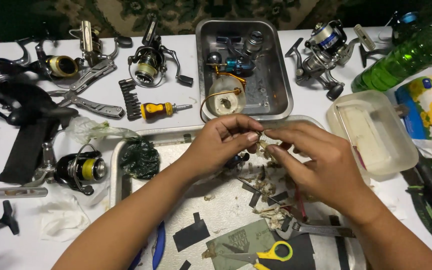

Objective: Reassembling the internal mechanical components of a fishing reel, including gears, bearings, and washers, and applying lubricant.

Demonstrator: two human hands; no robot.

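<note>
A small pale wad (264,146), ragged and fibrous, sits pinched between the fingertips of both hands just above the near metal tray (117,170); what it is made of cannot be told. The left hand (226,140) curls its fingers in, thumb and forefinger closed on the wad's left side, while the right hand (316,160) nips its right side with thumb and forefinger, the other fingers bent loosely. Inside that dull, scuffed tray lie more pale shreds (271,212), flat black strips (191,234), a crumpled dark green bag (140,157) in the far left corner, an adjustable wrench (316,230) of bright steel and yellow-handled scissors (268,254) resting on a grey-green sheet (241,242). Beyond the near tray stands a deeper, shinier steel pan (283,85) holding a round clear spool with a gold rim (226,97) and small blue and silver reel parts (236,57). Right of the near tray sits a cloudy, soft-cornered plastic tub (371,132) with a pale slab in it, and beyond the tub a ribbed green bottle (406,57) lies on its side. Fishing reels are scattered left of and beyond the near tray: one with a yellow spool (78,170) just left, another (148,65) farther off, near a stubby yellow screwdriver (161,110), a black bit rack (130,99) and grey folding pliers (83,92). A silver and blue reel (321,50) lies right of the pan.
</note>
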